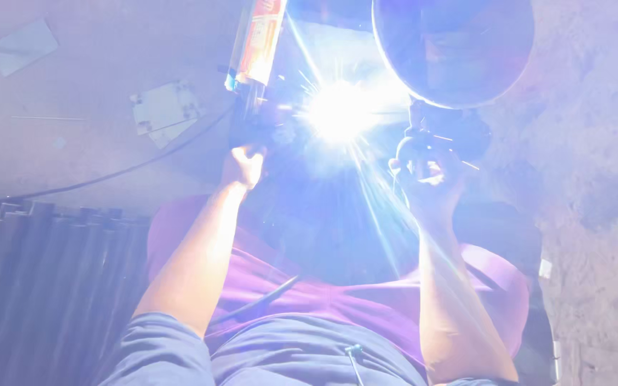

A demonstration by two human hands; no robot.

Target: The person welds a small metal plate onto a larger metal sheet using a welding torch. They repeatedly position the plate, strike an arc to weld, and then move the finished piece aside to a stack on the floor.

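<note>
1. The step in hand looks like arc welding: the left hand (244, 166) is closed round a dark electrode holder (255, 121), and a blinding welding arc (337, 111) burns just right of it, at the far middle of the scene.
2. The right hand (427, 179) is clamped on the handle of a round hand-held welding shield (452, 50), raised at the far right, beside the arc.
3. Judging from this, the next move calls for a steady left hand and the shield kept up.
4. Glare hides the workpiece itself.
5. A black cable (109, 175) runs off left; flat metal plates (162, 111) lie on the ground at the far left, with corrugated sheeting (44, 286) near left.
</note>
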